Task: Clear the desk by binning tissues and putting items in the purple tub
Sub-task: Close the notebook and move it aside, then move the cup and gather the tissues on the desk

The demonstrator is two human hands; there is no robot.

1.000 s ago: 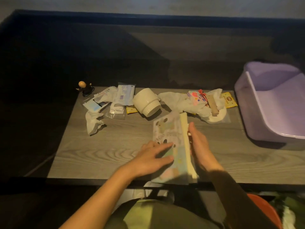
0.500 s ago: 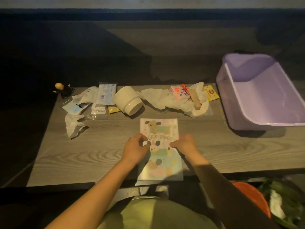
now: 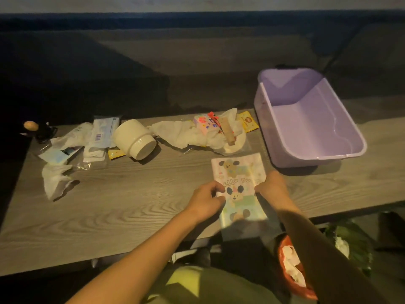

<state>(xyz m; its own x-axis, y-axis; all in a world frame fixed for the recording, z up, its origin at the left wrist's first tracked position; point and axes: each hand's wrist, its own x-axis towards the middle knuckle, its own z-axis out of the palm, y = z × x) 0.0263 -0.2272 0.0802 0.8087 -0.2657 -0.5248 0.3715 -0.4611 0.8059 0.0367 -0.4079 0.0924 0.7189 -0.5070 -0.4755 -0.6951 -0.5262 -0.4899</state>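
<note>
A pastel cartoon notebook point(image 3: 237, 172) lies closed near the desk's front edge. My left hand point(image 3: 205, 199) grips its left edge and my right hand point(image 3: 272, 189) grips its right edge. The purple tub point(image 3: 341, 154) stands empty on the desk just right of the notebook. Crumpled white tissues lie at the left point(image 3: 55, 183) and across the back middle point(image 3: 186, 133). A cream cup point(image 3: 134, 139) lies on its side between them. A small pink box point(image 3: 206, 123) and a wooden stick point(image 3: 228, 130) rest on the back tissue.
Packets and wrappers point(image 3: 98, 134) crowd the back left, beside a small dark figure with an orange head point(image 3: 32, 127). A yellow sachet point(image 3: 247, 121) lies by the tub. An orange bin point(image 3: 293, 273) holding tissues sits below the desk's front edge at right.
The notebook went from standing on edge to lying flat and closed, then shifted right toward the tub with both hands on its sides. The view also swung, bringing the bin into sight.
</note>
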